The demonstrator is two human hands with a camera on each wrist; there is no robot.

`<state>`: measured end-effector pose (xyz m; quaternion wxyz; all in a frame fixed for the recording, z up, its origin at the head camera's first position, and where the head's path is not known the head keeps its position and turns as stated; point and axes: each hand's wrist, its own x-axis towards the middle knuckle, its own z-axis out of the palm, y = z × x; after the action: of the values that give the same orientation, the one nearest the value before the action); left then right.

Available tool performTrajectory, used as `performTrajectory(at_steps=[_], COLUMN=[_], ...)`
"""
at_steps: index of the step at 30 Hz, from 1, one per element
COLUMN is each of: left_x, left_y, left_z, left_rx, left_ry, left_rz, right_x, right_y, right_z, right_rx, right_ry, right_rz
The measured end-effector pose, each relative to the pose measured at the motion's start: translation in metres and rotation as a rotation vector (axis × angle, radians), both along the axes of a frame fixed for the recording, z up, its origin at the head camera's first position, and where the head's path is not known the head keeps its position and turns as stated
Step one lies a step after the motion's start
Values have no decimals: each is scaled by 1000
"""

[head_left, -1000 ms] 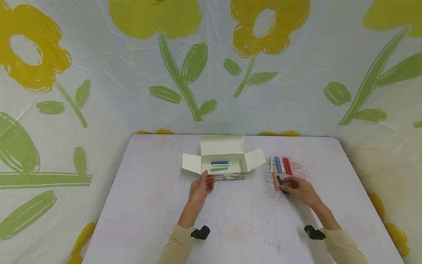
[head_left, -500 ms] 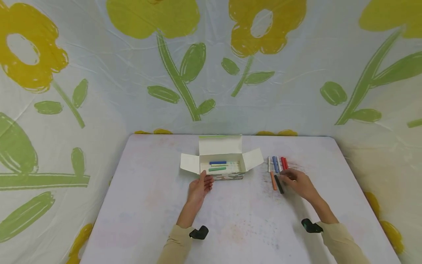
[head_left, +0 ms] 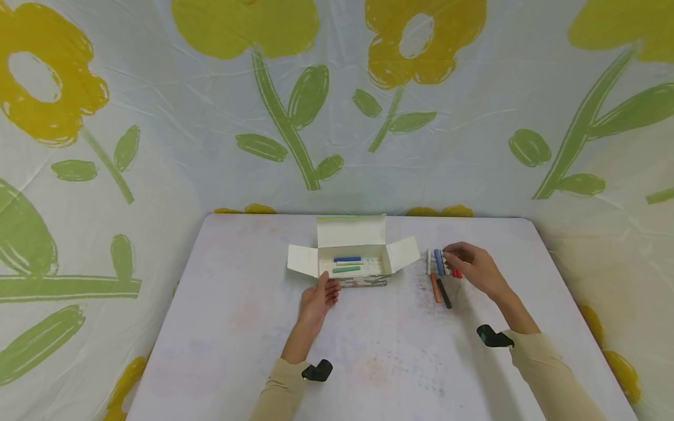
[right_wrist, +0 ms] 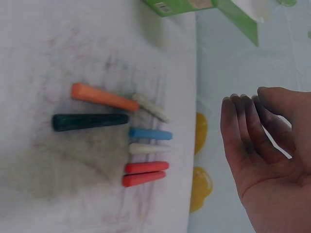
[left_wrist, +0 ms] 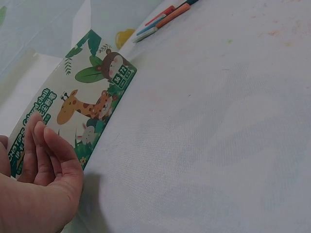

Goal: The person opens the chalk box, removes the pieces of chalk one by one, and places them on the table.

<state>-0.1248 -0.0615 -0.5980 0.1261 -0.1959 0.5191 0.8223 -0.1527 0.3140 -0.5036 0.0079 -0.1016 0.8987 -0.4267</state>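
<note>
Seven loose chalk sticks [head_left: 438,262], head view, lie toward the far right corner of the table [head_left: 237,280], the right hand [head_left: 476,268] empty above them. Left wrist: the left hand [left_wrist: 51,179] pinches the box [left_wrist: 87,92]. Right wrist: a mid-stick pinch seems surest.

In head view, the right fingers [head_left: 460,248] partly hide the red chalks [head_left: 456,273]; right wrist view crops the box [right_wrist: 179,6].

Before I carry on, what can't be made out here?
Left wrist: some lettering on the box, covered by the left hand.
Head: much of the red chalks, hidden behind the right hand.
Head: the box's front print, too small to read.
Right wrist: most of the box, cut off by the top edge.
</note>
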Motion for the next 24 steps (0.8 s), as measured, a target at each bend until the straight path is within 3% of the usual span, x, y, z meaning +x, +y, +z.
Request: performTrajectory(at_steps=[13, 24], left_x=[0, -5], left_y=[1, 1], left_z=[-1, -6], left_rx=[13, 16], left_ry=[-9, 31], left_rz=[10, 4], right_x=[-28, -44], right_y=[-31, -74], right_z=[31, 30], right_rx=[0, -66], right_ry=[83, 89], right_rz=[40, 137])
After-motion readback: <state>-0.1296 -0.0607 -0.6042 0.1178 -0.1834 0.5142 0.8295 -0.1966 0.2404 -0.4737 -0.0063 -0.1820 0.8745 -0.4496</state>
